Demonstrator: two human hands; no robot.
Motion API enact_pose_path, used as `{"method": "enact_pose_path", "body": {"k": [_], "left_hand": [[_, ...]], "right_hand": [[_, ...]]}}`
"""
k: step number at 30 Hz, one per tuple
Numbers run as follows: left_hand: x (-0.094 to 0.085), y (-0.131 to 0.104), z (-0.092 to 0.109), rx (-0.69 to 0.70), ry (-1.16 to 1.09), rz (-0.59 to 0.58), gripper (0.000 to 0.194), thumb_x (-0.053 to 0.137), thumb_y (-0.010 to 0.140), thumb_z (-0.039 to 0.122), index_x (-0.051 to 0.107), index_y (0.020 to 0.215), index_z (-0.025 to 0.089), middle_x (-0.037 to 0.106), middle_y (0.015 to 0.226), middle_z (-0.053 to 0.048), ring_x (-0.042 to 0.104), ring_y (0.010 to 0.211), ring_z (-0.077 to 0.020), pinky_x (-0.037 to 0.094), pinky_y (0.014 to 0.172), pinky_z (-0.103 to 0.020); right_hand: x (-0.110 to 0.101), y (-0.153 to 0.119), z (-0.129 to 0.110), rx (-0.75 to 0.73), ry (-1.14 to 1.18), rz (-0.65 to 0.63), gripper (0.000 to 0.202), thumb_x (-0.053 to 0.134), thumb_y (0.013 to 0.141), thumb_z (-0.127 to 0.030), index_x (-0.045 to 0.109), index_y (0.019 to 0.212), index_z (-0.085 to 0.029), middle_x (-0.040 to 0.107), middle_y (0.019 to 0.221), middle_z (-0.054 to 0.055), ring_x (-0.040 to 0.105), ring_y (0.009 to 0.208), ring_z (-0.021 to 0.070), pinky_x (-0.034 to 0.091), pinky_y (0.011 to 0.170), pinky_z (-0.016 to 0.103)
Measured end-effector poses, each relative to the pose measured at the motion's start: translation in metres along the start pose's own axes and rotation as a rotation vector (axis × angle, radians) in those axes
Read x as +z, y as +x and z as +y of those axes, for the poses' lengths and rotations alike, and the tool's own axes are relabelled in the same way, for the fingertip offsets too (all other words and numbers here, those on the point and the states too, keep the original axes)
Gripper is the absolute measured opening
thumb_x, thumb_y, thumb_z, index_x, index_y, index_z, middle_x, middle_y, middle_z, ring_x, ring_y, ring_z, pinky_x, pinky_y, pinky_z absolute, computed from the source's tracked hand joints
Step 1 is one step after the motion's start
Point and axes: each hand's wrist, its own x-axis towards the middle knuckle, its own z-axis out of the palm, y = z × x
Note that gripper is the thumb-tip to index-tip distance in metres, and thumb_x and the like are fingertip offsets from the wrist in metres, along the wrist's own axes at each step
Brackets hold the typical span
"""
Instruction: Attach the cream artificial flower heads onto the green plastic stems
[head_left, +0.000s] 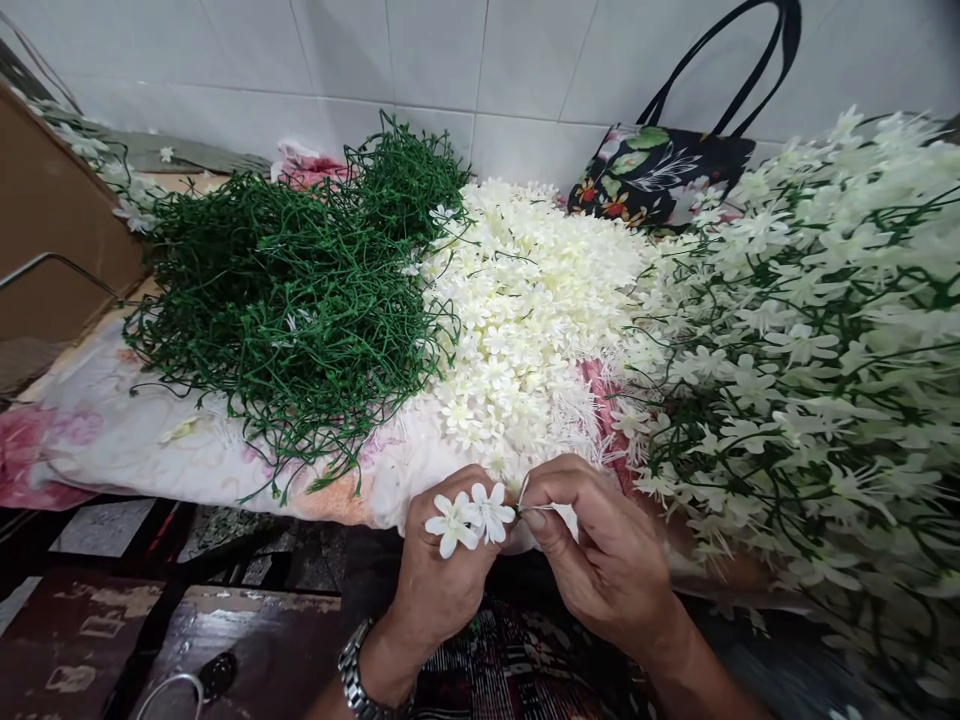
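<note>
Two white artificial flowers (471, 517) show over the back of my left hand (448, 570), whose fingers are closed around their stem, mostly hidden. My right hand (600, 550) meets it at the front edge of the cloth, thumb and forefinger pinched on a thin white piece (541, 508) beside the stem's end. Beyond my hands lies a heap of loose white blossoms (525, 310). A tangled pile of green plastic stems (292, 300) is to its left.
Many stems with white flowers (817, 370) fill the right side. A black floral bag (664, 175) leans on the tiled wall (427, 60). A cardboard box (67, 220) stands at left. Patterned cloth (187, 460) covers the work surface; below is a dark wooden seat (255, 650).
</note>
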Motion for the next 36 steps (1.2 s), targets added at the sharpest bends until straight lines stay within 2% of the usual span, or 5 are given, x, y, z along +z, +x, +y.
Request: {"method": "enact_pose_path", "body": {"k": [6, 12, 23, 30, 36], "left_hand": [[-0.002, 0.002, 0.002, -0.002, 0.046, -0.033, 0.027, 0.054, 0.078, 0.017, 0.039, 0.056, 0.018, 0.032, 0.057, 0.005, 0.031, 0.053, -0.0084, 0.027, 0.047, -0.022], [-0.012, 0.002, 0.005, 0.070, 0.170, -0.078, 0.019, 0.055, 0.077, 0.010, 0.051, 0.060, 0.016, 0.039, 0.058, 0.004, 0.036, 0.053, -0.0084, 0.027, 0.049, -0.022], [-0.022, 0.003, 0.005, 0.038, 0.264, 0.121, 0.018, 0.055, 0.080, 0.016, 0.053, 0.062, 0.016, 0.039, 0.058, 0.004, 0.038, 0.053, -0.0101, 0.030, 0.050, -0.023], [-0.010, 0.009, 0.007, 0.165, 0.641, -0.066, 0.021, 0.043, 0.070, 0.001, 0.040, 0.059, 0.019, 0.040, 0.058, 0.003, 0.040, 0.054, -0.0117, 0.030, 0.053, -0.024], [0.004, 0.010, -0.002, 0.253, 1.010, -0.158, 0.022, 0.041, 0.063, -0.002, 0.048, 0.066, 0.018, 0.046, 0.066, -0.001, 0.044, 0.059, -0.0153, 0.031, 0.054, -0.027]], "right_hand": [[0.007, -0.004, 0.002, 0.025, 0.081, 0.049, 0.017, 0.048, 0.082, -0.001, 0.053, 0.086, -0.017, 0.054, 0.074, 0.001, 0.053, 0.069, 0.0099, 0.044, 0.060, 0.021], [0.004, -0.007, 0.014, 0.102, 0.083, 0.339, 0.021, 0.052, 0.080, -0.001, 0.056, 0.089, -0.019, 0.056, 0.076, 0.000, 0.054, 0.073, 0.0128, 0.044, 0.063, 0.026], [-0.004, -0.004, 0.018, 0.112, -0.233, 0.047, 0.011, 0.055, 0.083, -0.008, 0.059, 0.082, -0.018, 0.060, 0.072, 0.001, 0.058, 0.067, 0.0115, 0.047, 0.060, 0.023], [-0.007, -0.008, 0.016, 0.110, -0.268, 0.039, 0.011, 0.054, 0.084, -0.009, 0.059, 0.081, -0.017, 0.060, 0.070, 0.001, 0.058, 0.064, 0.0105, 0.046, 0.059, 0.021], [-0.010, -0.012, 0.017, 0.130, -0.259, 0.086, 0.011, 0.054, 0.083, -0.008, 0.058, 0.080, -0.018, 0.060, 0.070, 0.000, 0.058, 0.065, 0.0101, 0.046, 0.060, 0.020]]}}
